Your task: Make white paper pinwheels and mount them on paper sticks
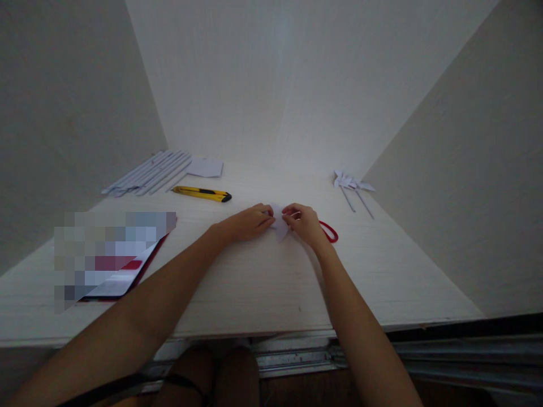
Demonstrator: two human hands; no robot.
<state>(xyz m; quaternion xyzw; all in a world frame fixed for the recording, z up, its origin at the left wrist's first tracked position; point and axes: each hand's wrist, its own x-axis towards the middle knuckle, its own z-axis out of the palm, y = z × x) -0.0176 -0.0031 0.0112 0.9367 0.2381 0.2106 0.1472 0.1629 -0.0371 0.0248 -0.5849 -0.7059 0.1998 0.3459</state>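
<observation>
Near the middle of the table, a small piece of white paper [279, 221] is held between my two hands. My left hand [255, 221] pinches its left side, fingers pressed together. My right hand [302, 222] grips the right side between thumb and fingertips. Part of the paper is hidden by the fingers, so its exact folds cannot be made out. Just right of my right hand, partly behind the wrist, shows a red loop [330, 232] that looks like a scissors handle. To the left, beyond my left hand, lies a yellow utility knife [202, 194].
Several white paper sticks [148, 174] lie at the back left beside a stack of white paper squares [206, 167]. Paper pinwheels on sticks [348, 182] rest at the back right. A tablet [123, 277], partly blurred out, lies at the left. Walls enclose the table [254, 294] on three sides.
</observation>
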